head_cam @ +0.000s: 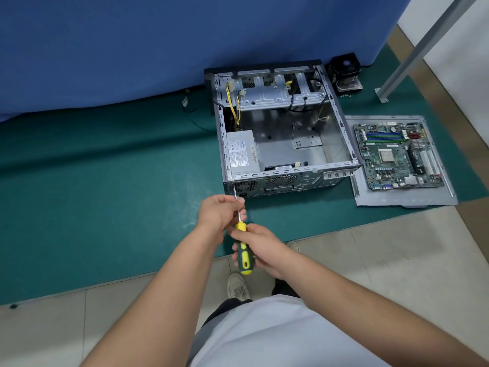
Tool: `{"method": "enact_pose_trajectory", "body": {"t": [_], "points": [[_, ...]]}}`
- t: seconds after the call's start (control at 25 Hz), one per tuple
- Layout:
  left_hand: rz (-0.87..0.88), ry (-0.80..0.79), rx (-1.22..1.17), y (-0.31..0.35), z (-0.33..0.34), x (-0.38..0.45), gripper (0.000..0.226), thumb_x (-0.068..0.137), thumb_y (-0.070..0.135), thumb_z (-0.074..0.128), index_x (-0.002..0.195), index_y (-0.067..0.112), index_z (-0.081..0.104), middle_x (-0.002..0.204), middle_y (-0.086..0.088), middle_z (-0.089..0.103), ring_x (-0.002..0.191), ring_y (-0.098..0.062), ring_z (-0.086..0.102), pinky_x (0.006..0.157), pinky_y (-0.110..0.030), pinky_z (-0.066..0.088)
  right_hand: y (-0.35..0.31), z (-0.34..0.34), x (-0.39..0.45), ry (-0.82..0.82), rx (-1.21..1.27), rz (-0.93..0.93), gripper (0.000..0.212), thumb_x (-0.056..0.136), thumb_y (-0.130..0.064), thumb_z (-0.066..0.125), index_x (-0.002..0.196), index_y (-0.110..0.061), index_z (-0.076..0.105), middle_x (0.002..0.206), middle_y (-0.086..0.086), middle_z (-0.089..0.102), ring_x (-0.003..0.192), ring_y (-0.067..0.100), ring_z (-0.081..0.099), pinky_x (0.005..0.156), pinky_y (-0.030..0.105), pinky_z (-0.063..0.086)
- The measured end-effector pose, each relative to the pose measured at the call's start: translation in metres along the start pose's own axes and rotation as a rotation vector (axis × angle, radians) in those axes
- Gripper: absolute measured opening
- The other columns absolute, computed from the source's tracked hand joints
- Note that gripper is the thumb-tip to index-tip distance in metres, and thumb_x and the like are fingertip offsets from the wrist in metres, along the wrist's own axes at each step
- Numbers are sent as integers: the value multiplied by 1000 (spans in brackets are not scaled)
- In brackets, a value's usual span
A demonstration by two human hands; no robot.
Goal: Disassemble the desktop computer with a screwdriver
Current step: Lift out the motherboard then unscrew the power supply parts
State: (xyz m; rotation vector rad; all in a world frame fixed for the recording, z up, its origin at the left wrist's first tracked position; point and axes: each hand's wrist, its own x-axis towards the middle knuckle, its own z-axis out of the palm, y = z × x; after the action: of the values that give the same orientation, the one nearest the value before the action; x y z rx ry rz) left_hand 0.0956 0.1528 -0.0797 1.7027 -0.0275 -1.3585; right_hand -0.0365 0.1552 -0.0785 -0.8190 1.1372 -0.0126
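An open grey computer case (341,165) lies on a green mat, with a silver power supply (242,152) in its near left corner. The screwdriver (244,255) has a yellow and green handle; its tip meets the case's rear panel at the left corner, near the power supply. My right hand (260,247) grips the handle. My left hand (221,211) pinches the metal shaft.
A motherboard (397,154) rests on a grey side panel (439,197) right of the case. A cooler with a fan (345,72) and small screws (345,96) sit behind it. A blue cloth (132,49) hangs at the back, a metal leg (382,95) at right. My shoes stand on the tiles.
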Motion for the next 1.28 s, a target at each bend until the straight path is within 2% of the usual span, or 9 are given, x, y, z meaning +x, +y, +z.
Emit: {"method": "enact_pose_trajectory", "body": {"t": [0.2,0.32,0.4,0.52,0.68,0.84,0.92,1.08,1.28], "points": [[3,-197,-63,4,-8,-7,18,108,3,43,117,1,59,93,-16,78,82,-24,78,78,-37,62,13,-9,-10,-294,324,101,27,101,-22,57,118,-2,64,99,16,71,85,27,68,90,44,55],[-23,-216,-45,5,-7,-7,18,107,9,47,119,5,60,101,-13,79,92,-25,77,83,-39,57,12,-5,-9,-196,216,-7,22,100,-18,63,114,-1,65,98,17,75,79,23,71,73,36,61],[-30,-160,32,3,-5,-11,17,98,22,69,107,9,63,93,-7,77,82,-22,74,68,-33,57,11,-2,-7,-64,68,-45,26,99,-21,66,115,0,63,92,13,77,72,19,72,64,29,59],[22,-18,120,-6,-4,-11,25,82,16,86,87,12,62,71,-4,64,62,-17,60,60,-27,57,11,1,-6,5,-4,-55,36,98,-24,69,121,2,61,88,10,78,70,17,73,60,25,57],[52,46,144,-5,-5,-7,16,86,8,81,85,9,66,77,-9,70,69,-19,65,68,-28,58,15,2,-4,-38,70,-63,26,97,-24,70,111,-3,64,86,10,75,70,18,71,66,30,60],[2,-50,90,-1,-11,-10,4,96,2,67,93,5,67,83,-14,74,76,-21,74,69,-28,61,19,-1,-5,-98,137,-45,11,97,-19,70,103,-12,65,85,4,73,75,17,71,75,33,60],[-37,-113,49,0,-14,-12,13,101,0,56,106,0,68,86,-14,76,80,-22,76,71,-29,62,21,-4,-9,-155,243,-13,11,97,-15,69,107,-9,67,90,7,71,78,19,70,74,36,61],[-47,-181,-42,-1,-13,-12,26,105,-4,41,119,3,61,97,-18,77,92,-30,76,90,-43,60,20,-6,-10,-236,387,28,23,101,-14,60,120,-2,64,97,14,70,81,24,69,75,40,60],[-5,-87,-121,2,-3,-9,12,100,10,63,111,8,62,96,-14,76,84,-24,74,74,-36,62,18,2,-9,-94,139,-61,12,100,-16,66,105,-7,60,87,9,70,74,18,68,76,38,59]]}}
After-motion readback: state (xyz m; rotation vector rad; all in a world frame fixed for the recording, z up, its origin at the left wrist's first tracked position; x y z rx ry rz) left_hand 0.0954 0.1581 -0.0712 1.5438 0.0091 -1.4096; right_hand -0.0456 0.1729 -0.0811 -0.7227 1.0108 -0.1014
